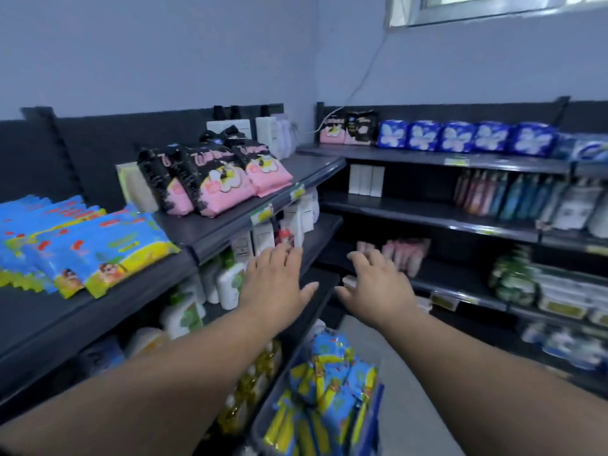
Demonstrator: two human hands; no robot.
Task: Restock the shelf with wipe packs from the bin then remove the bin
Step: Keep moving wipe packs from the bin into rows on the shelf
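Blue wipe packs (98, 255), lettering apparently illegible

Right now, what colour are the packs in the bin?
The packs are blue and yellow; head view.

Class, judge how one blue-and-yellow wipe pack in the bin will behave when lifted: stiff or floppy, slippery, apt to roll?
Probably floppy: the wipe packs slump against each other in the bin. Their shiny film looks slippery. Flat like those on the shelf, they should not roll.
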